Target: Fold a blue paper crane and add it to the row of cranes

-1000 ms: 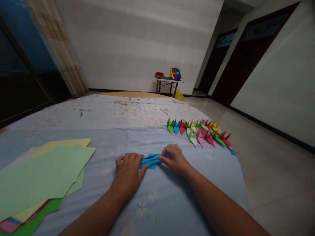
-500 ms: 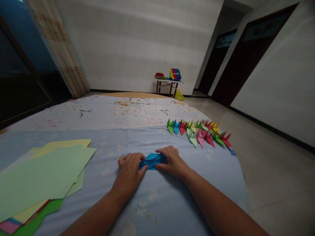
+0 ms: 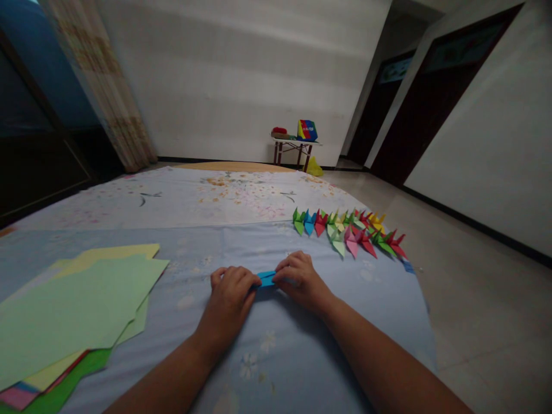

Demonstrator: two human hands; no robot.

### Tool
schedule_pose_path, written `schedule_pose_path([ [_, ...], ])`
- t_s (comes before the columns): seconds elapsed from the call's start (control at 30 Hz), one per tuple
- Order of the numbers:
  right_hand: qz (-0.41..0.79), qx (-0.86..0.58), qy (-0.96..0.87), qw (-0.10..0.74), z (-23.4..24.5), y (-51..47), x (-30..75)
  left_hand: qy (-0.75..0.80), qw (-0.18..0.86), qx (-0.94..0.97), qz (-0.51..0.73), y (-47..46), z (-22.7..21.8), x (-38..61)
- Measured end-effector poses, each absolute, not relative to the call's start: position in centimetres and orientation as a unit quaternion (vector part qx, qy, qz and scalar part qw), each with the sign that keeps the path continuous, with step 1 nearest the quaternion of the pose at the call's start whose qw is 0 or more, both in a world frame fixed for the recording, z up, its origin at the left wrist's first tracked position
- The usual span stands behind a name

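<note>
A small piece of folded blue paper (image 3: 267,279) lies between my two hands over the pale blue flowered tablecloth (image 3: 254,368). My left hand (image 3: 233,290) grips its left end, thumb and fingers pressed together. At the right end, my right hand (image 3: 299,280) pinches the paper between thumb and fingertips. The fingers hide both ends of the paper. Beyond my right hand stand several folded paper cranes (image 3: 351,240) in green, red, pink, yellow and blue.
A stack of coloured paper sheets (image 3: 81,310), pale green on top, lies at the left. Past the table, a small side table (image 3: 297,142) against the wall holds a colourful box (image 3: 307,130). The tablecloth's right edge drops to the tiled floor (image 3: 487,322).
The blue paper now looks narrower and flatter, its opened flaps folded together. Both hands have shifted slightly, with fingers closed in on its ends. The cranes and sheets have stayed put.
</note>
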State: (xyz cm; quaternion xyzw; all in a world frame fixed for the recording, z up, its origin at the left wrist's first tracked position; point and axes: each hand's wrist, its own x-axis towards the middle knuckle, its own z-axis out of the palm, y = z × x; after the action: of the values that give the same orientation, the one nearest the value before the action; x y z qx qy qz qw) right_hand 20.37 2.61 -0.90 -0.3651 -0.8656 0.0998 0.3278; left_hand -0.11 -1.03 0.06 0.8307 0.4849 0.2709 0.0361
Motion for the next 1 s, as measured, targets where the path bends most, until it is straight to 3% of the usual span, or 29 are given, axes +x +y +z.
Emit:
schedule_pose_path([
  [0.4,0.09,-0.344,-0.899,0.254,-0.5,2.0,20.3,0.46,0.055,0.863,0.202,-1.1,-0.3,0.2],
  [0.8,-0.016,-0.355,-0.901,0.248,-0.8,2.2,19.0,0.47,0.022,0.86,0.195,-0.9,-0.2,0.3],
  [1.0,0.024,-0.345,-0.914,0.214,-0.8,1.8,19.4,0.462,0.018,0.874,0.153,-1.5,0.1,0.4],
])
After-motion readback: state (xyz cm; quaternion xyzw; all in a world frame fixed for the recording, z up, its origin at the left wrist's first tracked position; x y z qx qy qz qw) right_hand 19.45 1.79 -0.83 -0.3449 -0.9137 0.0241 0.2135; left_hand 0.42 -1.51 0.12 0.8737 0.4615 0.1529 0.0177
